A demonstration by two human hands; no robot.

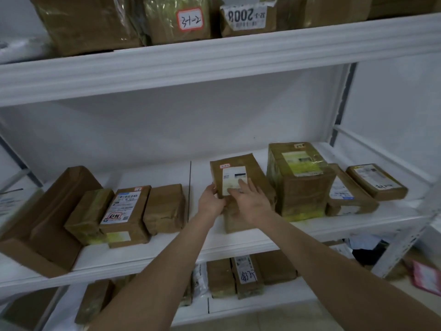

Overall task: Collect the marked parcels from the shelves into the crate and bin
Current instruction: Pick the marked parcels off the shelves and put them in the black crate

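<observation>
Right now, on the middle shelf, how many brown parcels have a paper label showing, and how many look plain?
Labelled parcels: 5 (the left hand grips one)
Plain parcels: 3
Total: 8

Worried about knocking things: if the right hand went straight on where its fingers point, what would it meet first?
The right hand lies on the parcel; further along, only bare shelf toward the back wall, probably.

White wall (pixel 143 130), beige floor (pixel 274 318).
</observation>
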